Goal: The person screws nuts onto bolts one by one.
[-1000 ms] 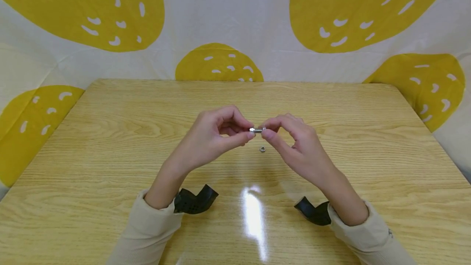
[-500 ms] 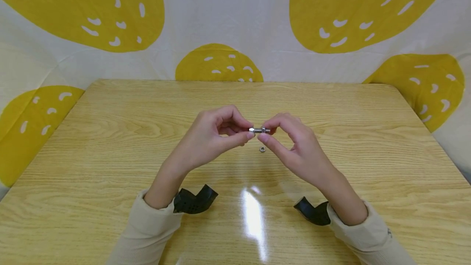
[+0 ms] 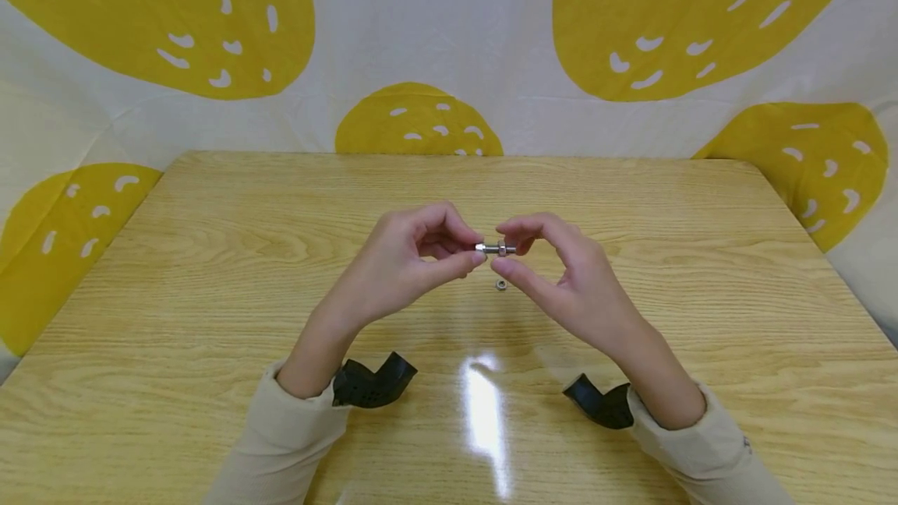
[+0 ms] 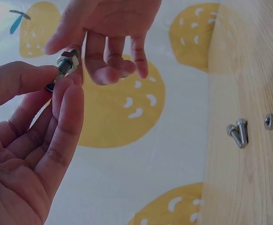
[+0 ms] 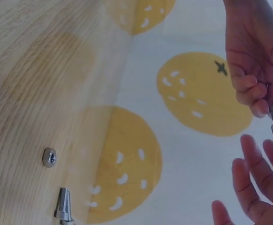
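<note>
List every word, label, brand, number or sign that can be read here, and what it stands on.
None can be read.
Bolt and the nut on it: no legible marking.
Printed cloth: yellow fruit shapes, no lettering.
Right sleeve: a small dark mark, too small to make out.

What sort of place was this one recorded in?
Probably an indoor tabletop recording spot: a wood-grain table, a yellow-patterned cloth covering the background, and a black fitting at each wrist suggest a staged setup. The wider room is out of view.
</note>
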{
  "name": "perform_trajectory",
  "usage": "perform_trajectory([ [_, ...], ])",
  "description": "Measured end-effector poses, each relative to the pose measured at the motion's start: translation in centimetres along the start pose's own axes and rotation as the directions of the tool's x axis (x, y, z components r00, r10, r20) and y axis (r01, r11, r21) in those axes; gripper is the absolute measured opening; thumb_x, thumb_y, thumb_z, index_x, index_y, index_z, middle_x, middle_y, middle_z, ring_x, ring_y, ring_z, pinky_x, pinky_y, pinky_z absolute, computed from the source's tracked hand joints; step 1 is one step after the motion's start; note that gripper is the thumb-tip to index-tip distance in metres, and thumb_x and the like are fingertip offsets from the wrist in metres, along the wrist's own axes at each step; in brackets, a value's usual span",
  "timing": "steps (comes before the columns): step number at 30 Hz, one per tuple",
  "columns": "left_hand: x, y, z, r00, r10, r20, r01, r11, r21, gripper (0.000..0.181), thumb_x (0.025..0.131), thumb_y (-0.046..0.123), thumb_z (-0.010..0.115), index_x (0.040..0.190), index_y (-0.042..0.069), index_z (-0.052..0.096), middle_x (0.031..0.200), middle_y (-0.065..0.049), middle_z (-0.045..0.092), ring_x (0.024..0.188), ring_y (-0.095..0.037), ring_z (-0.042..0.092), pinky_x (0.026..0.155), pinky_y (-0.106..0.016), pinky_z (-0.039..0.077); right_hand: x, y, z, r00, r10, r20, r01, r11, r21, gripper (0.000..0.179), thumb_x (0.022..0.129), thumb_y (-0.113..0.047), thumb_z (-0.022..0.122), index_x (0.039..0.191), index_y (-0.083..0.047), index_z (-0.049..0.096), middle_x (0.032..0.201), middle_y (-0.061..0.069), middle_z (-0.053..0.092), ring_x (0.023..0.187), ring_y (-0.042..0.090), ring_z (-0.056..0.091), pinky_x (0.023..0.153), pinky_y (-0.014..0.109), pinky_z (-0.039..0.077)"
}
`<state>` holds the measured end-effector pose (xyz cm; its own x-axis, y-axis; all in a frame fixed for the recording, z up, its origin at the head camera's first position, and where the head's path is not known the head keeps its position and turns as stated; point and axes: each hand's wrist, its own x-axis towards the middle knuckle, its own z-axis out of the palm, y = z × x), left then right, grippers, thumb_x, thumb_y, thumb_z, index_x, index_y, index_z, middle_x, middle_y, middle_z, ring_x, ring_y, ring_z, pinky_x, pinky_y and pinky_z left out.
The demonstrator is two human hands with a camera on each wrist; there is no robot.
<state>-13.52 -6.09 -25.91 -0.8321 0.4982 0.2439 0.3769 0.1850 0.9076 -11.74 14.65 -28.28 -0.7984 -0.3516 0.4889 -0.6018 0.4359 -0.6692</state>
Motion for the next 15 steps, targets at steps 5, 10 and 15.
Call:
perform_trajectory([
  [5, 0.01, 0.10, -0.11, 1.000, -0.005, -0.010, 0.005, 1.000, 0.006, 0.007, 0.084, 0.004, 0.067, 0.089, 0.003, 0.063, 0.087, -0.008, 0.066, 0.074, -0.015, 0.065, 0.066, -0.028, 0.055, 0.18, -0.06, -0.03, 0.992, -0.113, -0.046, 0.115, 0.993, 0.029, 0.035, 0.078, 0.002, 0.071, 0.110, -0.004, 0.059, 0.098, 0.002, 0.064, 0.091, 0.014, 0.054, 0.084, 0.020, 0.043],
  [10, 0.00, 0.11, -0.14, 1.000, -0.011, -0.007, 0.011, 1.000, 0.004, 0.007, 0.084, 0.004, 0.067, 0.090, 0.003, 0.063, 0.087, -0.008, 0.066, 0.073, -0.013, 0.065, 0.066, -0.029, 0.055, 0.32, -0.11, 0.04, 0.983, -0.170, -0.068, 0.172, 0.984, 0.037, 0.029, 0.077, 0.006, 0.070, 0.104, -0.003, 0.062, 0.094, 0.003, 0.064, 0.088, 0.015, 0.054, 0.082, 0.020, 0.043],
  [15, 0.01, 0.12, -0.12, 1.000, -0.010, -0.002, 0.010, 1.000, -0.010, 0.007, 0.084, 0.004, 0.067, 0.090, 0.002, 0.063, 0.088, -0.008, 0.066, 0.073, -0.014, 0.065, 0.066, -0.029, 0.055, 0.32, 0.01, 0.21, 0.985, -0.159, -0.062, 0.161, 0.987, 0.027, 0.020, 0.081, 0.001, 0.068, 0.100, -0.003, 0.062, 0.090, 0.002, 0.062, 0.087, 0.013, 0.053, 0.082, 0.022, 0.042],
])
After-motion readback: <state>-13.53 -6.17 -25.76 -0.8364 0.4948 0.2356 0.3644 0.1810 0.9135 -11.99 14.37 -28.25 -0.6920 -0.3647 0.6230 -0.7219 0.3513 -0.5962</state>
